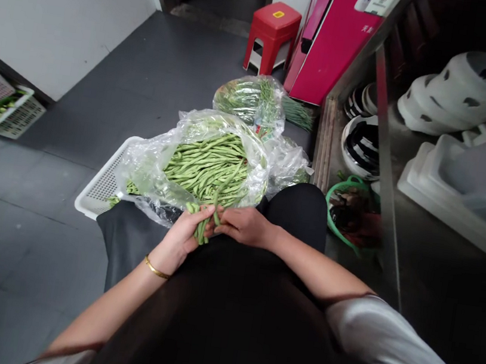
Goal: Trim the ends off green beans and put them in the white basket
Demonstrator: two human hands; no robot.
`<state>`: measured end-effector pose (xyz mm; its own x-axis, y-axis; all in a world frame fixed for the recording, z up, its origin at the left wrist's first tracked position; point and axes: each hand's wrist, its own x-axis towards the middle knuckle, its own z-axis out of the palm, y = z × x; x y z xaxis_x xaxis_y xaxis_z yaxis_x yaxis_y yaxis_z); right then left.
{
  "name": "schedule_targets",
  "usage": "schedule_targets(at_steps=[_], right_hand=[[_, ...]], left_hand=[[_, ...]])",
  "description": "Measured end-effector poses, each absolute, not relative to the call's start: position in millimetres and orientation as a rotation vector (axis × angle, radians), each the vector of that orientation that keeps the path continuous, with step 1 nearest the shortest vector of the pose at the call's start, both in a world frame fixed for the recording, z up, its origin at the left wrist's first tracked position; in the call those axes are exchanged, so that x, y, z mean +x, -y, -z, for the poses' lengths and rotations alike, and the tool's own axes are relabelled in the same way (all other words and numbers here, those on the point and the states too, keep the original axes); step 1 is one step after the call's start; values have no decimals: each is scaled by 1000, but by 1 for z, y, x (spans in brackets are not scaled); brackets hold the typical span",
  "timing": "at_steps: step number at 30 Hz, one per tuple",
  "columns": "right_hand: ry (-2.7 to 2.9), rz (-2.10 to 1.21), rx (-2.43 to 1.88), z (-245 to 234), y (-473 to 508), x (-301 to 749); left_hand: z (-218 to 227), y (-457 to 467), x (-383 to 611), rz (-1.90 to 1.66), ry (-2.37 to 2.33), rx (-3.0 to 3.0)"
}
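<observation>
Green beans (209, 165), head view: heaped in open plastic bag (150, 154); bunch (200, 234) clasped by fingers of left hand (182, 231), one bean (216, 217) pinched by fingers of right hand (243, 225). Likely light, bendy, prone to snapping; best held mid-length, gently.

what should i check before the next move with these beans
1. Left hand has hold of a bunch of green beans: ok.
2. Right hand is pinching a bean: cannot tell; its fingers are beside the bunch, their tips partly hidden.
3. Plastic bag is open, with more beans showing inside: ok.
4. White basket is in full view: not ok, the bag hides part of it.
5. Bracelet is clear of the beans: ok.
</observation>
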<state>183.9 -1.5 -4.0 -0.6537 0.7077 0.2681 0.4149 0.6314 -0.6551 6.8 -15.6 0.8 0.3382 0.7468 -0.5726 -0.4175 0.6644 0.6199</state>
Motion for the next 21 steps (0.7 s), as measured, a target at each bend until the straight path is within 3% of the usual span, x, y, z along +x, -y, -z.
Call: schedule_targets(at_steps=[5, 9, 15, 21], right_hand=[[2287, -1218, -1213, 21, 14, 182], [2266, -1697, -1232, 9, 6, 199], [1475, -1718, -1239, -29, -30, 198], [1416, -1739, -1197, -20, -30, 185]], left_hand=[[-7, 15, 16, -997, -974, 513], [-13, 20, 16, -986, -1062, 637], [-14, 26, 14, -807, -1122, 845], [-10, 25, 8, -695, -1183, 982]])
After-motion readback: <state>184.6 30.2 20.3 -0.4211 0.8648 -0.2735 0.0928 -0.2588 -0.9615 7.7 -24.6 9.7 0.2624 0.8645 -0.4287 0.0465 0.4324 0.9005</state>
